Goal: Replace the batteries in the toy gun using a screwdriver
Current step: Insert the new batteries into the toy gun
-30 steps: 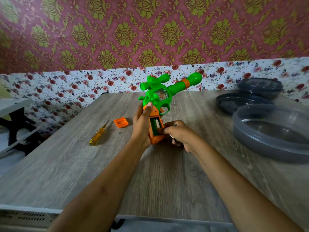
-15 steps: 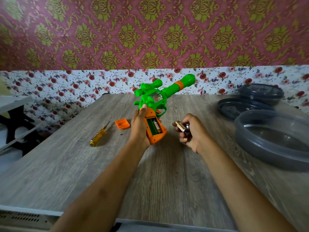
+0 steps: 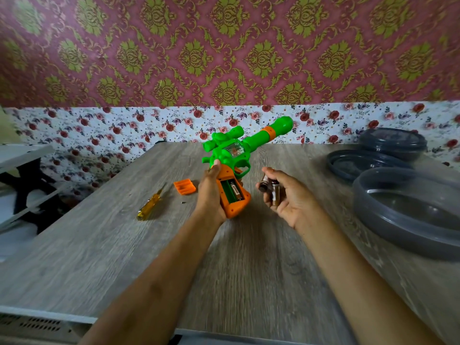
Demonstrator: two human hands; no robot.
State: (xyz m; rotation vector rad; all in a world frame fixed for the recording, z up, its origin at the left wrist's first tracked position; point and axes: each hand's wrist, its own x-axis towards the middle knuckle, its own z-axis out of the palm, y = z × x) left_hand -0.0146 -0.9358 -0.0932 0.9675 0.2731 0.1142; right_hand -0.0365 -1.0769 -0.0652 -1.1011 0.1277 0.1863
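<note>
Toy gun is held above the table, barrel pointing away. The left grip wraps round its orange handle so that the open battery compartment faces up, probably for easy access. One battery lies inside beside a vacant slot. Right of the gun, the right grip curls round two loose batteries, kept close to the slot. Left of the gun, the orange cover and, farther left, the yellow screwdriver lie on the table, apparently set aside within reach.
</note>
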